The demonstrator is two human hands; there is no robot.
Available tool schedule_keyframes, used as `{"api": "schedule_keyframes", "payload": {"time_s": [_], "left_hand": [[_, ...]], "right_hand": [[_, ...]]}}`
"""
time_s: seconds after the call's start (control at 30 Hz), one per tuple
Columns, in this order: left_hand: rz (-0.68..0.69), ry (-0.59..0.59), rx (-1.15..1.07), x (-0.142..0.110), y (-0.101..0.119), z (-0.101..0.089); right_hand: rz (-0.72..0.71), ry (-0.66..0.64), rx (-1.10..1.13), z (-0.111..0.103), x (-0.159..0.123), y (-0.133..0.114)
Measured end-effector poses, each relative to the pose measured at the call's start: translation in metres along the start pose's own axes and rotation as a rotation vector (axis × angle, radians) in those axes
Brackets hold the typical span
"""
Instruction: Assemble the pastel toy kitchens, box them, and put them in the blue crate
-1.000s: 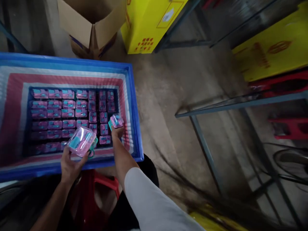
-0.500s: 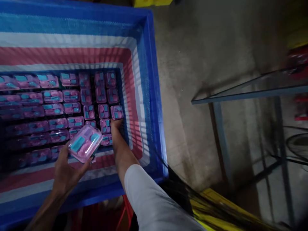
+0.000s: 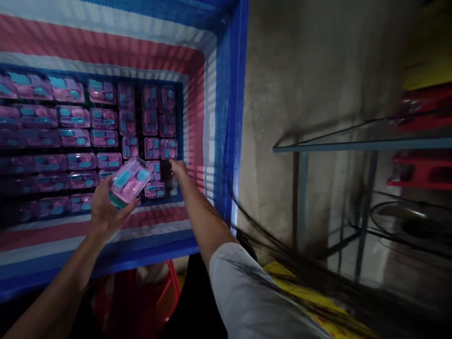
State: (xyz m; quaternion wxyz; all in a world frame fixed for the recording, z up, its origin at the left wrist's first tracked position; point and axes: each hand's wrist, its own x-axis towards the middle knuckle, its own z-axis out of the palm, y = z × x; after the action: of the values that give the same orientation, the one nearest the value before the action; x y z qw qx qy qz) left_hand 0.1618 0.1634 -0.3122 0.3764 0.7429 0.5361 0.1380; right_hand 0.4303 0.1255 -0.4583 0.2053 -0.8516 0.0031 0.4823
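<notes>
My left hand is closed round a clear-lidded plastic box with pink, purple and blue pieces inside. It is tilted above the packed rows, and something green shows under its lower edge. Farther right, my right hand reaches down inside the crate. Its fingertips are at the near edge of a similar box in the rightmost column, with finger and thumb apart. That box lies level beside its neighbour. A dark gap lies below my right hand.
The blue crate has a red, white and blue striped woven lining. Rows of the same boxes cover its bottom. To the right stand a metal frame and red objects. Dark strands hang across the lower right.
The box at my right hand has gone from tilted to level in the rightmost column, and the fingers have drawn back to its edge. My left hand still holds its box. The view has shifted.
</notes>
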Motion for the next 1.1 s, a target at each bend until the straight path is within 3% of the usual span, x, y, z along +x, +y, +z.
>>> {"api": "schedule_keyframes", "payload": {"time_s": [0.07,0.13,0.23,0.33,0.4,0.5,0.6,0.7,0.87,1.0,1.1], "left_hand": [[-0.089,-0.039,-0.087,0.001,0.003,0.001],[-0.133,-0.047,-0.139,0.001,0.007,0.002],[0.014,0.048,-0.080,-0.001,0.011,0.005],[0.275,0.029,-0.011,-0.005,0.011,0.010],[0.416,-0.049,-0.004,-0.008,0.010,0.014],[0.548,-0.206,-0.033,-0.012,0.007,0.017],[0.590,-0.361,-0.095,-0.017,0.008,0.022],[0.560,-0.469,-0.150,-0.022,0.012,0.026],[0.474,-0.619,-0.142,-0.028,0.021,0.028],[0.400,-0.729,-0.043,-0.033,0.025,0.026],[0.361,-0.775,0.094,-0.035,0.025,0.026]], "right_hand": [[0.032,-0.146,0.064,-0.019,-0.028,-0.011],[0.064,-0.376,0.182,-0.033,-0.066,-0.022],[0.090,-0.659,0.348,-0.036,-0.129,-0.031],[0.042,-0.710,0.464,-0.024,-0.174,-0.031],[0.014,-0.637,0.544,-0.019,-0.186,-0.028],[-0.033,-0.518,0.570,-0.025,-0.185,-0.021],[-0.158,-0.522,0.536,-0.045,-0.176,-0.011],[-0.218,-0.537,0.514,-0.065,-0.167,0.002],[-0.106,-0.464,0.384,-0.081,-0.150,0.023],[-0.100,-0.401,0.247,-0.085,-0.140,0.023],[-0.144,-0.272,0.110,-0.085,-0.127,0.017]]}}
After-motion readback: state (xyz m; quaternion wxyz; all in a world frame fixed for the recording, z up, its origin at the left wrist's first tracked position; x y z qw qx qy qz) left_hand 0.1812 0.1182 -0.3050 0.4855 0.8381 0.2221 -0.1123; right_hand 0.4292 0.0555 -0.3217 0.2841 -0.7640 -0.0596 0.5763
